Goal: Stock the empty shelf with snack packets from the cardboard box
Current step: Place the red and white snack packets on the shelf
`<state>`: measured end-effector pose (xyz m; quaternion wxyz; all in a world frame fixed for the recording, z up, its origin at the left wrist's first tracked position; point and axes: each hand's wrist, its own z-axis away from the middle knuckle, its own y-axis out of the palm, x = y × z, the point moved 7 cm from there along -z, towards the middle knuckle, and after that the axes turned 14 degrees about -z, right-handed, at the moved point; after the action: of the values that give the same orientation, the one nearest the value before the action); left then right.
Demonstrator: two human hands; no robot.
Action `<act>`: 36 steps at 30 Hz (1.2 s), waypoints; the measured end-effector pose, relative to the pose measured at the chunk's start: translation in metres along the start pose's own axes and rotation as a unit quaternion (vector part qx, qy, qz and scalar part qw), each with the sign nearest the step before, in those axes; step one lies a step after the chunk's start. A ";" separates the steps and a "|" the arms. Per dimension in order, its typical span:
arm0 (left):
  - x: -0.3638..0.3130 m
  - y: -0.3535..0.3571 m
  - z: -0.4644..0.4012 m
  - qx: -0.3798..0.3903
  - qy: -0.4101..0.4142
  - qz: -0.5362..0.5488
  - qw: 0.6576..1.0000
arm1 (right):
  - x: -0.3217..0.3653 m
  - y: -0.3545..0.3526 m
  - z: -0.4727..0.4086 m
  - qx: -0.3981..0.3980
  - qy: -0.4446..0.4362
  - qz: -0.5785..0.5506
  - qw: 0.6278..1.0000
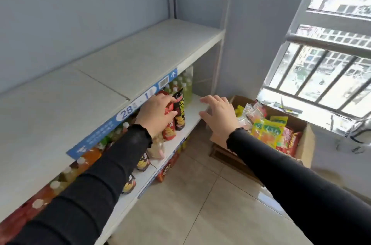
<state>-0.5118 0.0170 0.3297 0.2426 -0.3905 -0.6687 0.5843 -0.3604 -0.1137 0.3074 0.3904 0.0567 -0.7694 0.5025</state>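
While both black sleeves reach forward, a red snack packet (169,122) on the middle shelf (192,114) is gripped by the left hand (155,113); the right hand (217,115) is held open, fingers spread, beside the cardboard box (305,144) of packets, with the empty top shelf (128,68) beyond.

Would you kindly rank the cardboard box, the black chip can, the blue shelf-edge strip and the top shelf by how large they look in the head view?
1. Top shelf
2. Blue shelf-edge strip and cardboard box: similar span, box partly hidden, not ranked apart
3. Black chip can, smallest
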 end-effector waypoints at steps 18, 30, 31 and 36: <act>-0.249 0.240 -0.162 0.204 0.093 0.049 0.973 | -0.352 -0.079 0.007 0.003 0.265 -0.040 0.963; -0.265 0.403 -0.299 0.333 0.085 0.019 0.939 | -0.494 -0.013 -0.072 -0.007 0.447 -0.152 0.881; -0.265 0.414 -0.306 0.339 0.078 0.015 0.937 | -0.504 -0.010 -0.077 -0.010 0.455 -0.154 0.877; -0.268 0.466 -0.327 0.370 0.054 0.001 0.927 | -0.562 -0.004 -0.109 -0.022 0.480 -0.129 0.868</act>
<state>0.0097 0.0006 -0.0220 0.4051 -0.3051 -0.3902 0.7685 0.0884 -0.1981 -0.0387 0.7741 -0.1009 -0.4839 0.3956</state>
